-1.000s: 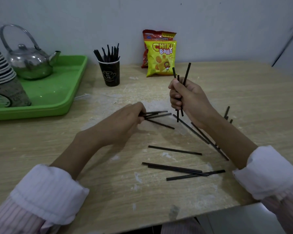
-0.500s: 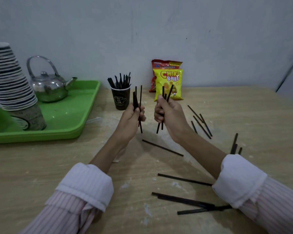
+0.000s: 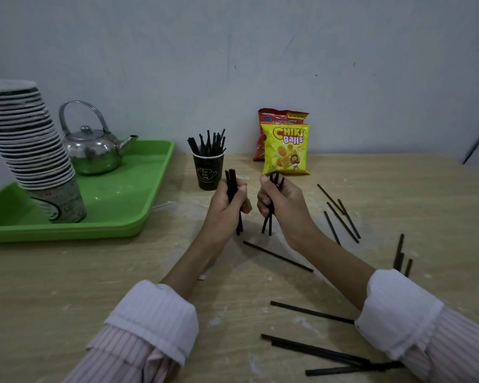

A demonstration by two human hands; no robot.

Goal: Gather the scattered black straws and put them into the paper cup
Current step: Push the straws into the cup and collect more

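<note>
My left hand point(image 3: 227, 208) grips a small upright bundle of black straws point(image 3: 232, 183), their lower ends just above the table. Close beside it, my right hand point(image 3: 280, 201) holds another upright bundle of straws point(image 3: 268, 219). The dark paper cup point(image 3: 208, 172) stands just behind my left hand with several straws sticking out of it. Loose straws lie on the wooden table: one in front of my hands point(image 3: 277, 256), several to the right point(image 3: 342, 218), some at the far right point(image 3: 398, 252) and several near the front edge point(image 3: 315, 351).
A green tray point(image 3: 116, 205) at the left carries a metal kettle point(image 3: 93, 150) and a tall stack of paper cups point(image 3: 31, 145). Two snack bags point(image 3: 285, 150) lean against the wall behind the cup.
My left hand lifted straws off the table and turned them upright. Both hands came together in front of the cup, and the bundles now sit lower toward the table.
</note>
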